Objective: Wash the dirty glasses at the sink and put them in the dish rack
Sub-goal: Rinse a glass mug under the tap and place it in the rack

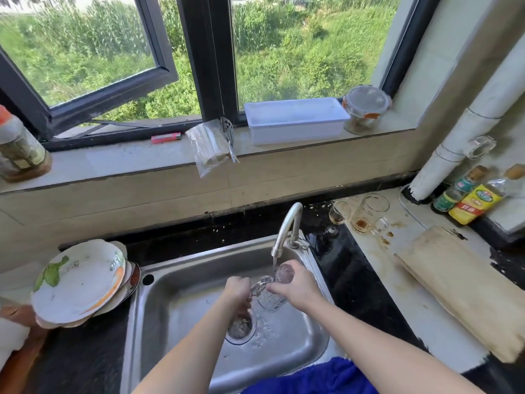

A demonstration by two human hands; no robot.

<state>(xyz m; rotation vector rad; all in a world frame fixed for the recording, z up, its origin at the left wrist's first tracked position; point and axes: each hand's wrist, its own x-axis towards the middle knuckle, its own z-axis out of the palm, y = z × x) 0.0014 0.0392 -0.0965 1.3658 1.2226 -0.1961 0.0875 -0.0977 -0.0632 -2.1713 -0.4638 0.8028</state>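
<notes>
Over the steel sink [181,282] both my hands hold a clear glass mug [270,301] under water running from the tap [287,228]. My left hand [238,291] grips the mug's handle side. My right hand [294,285] curls round the mug near its rim, fingers at the opening. Two dirty glasses stand on the counter to the right of the tap: a small one [339,213] and a mug with brown residue [368,214].
Stacked plates [79,282] lean at the sink's left. A wooden cutting board [466,294] lies on the right counter, with bottles [474,200] behind it. A white tray [295,120] and a lidded jar [365,109] sit on the windowsill. The drain strainer [240,327] holds scraps.
</notes>
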